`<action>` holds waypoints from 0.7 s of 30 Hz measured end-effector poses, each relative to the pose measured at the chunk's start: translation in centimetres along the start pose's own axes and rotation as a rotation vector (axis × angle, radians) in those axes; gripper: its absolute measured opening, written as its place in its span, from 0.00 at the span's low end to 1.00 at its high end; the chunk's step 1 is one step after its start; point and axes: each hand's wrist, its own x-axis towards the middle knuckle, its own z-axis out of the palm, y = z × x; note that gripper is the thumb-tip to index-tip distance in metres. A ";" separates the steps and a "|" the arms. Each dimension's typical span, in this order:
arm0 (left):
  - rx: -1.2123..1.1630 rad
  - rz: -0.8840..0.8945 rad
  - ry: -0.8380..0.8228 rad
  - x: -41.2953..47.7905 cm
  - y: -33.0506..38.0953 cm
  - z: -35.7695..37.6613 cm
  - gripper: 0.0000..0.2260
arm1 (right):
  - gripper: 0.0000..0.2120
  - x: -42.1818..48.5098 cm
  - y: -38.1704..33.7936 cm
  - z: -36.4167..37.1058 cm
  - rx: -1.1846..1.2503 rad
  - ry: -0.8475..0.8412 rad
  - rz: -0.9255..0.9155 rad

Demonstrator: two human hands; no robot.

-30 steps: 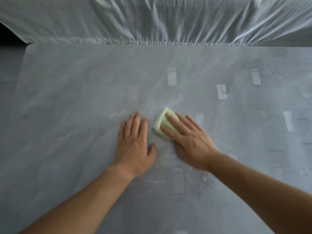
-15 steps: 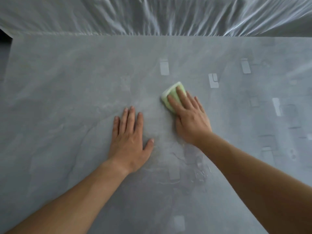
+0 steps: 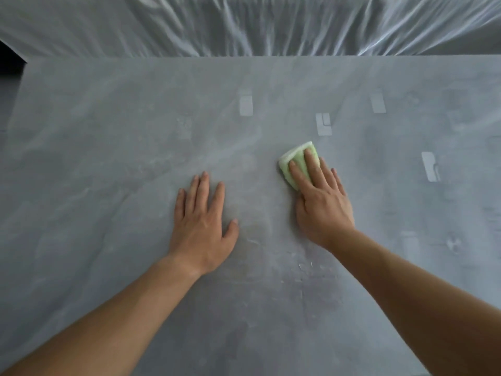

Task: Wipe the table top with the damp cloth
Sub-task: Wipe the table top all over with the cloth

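Note:
A folded pale green cloth (image 3: 294, 161) lies on the grey table top (image 3: 108, 158), right of centre. My right hand (image 3: 321, 202) presses flat on the cloth, and its fingers cover the near half of it. To the left my left hand (image 3: 202, 226) rests palm down on the bare table, fingers spread, holding nothing. A hand's width of table separates the two hands. Faint wet streaks and smears show on the surface near my wrists.
Rumpled clear plastic sheeting (image 3: 271, 25) hangs along the table's far edge. Several pale rectangular reflections (image 3: 246, 104) show on the far right half of the top. The table's left edge (image 3: 16, 85) meets a dark gap at the far left corner.
My right hand has slid the cloth away from me and to the right, from beside my left hand to further out. My left hand has stayed flat in place.

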 end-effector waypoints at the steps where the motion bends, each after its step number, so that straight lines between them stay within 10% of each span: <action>1: 0.004 -0.005 0.004 -0.2 0.1 0.1 0.36 | 0.32 -1.1 -0.7 0.5 0.008 0.015 -0.003; 7: 0.042 -0.022 -0.035 -1.4 0.1 0.2 0.36 | 0.37 -5.4 0.1 1.5 -0.052 -0.057 -0.361; 14: 0.020 -0.001 -0.066 -1.8 -0.1 -0.2 0.36 | 0.34 -4.8 -0.9 1.5 0.033 0.057 0.010; 21: 0.067 -0.008 0.006 -4.0 -1.8 -0.1 0.32 | 0.34 -6.4 -4.1 2.9 -0.028 -0.014 -0.324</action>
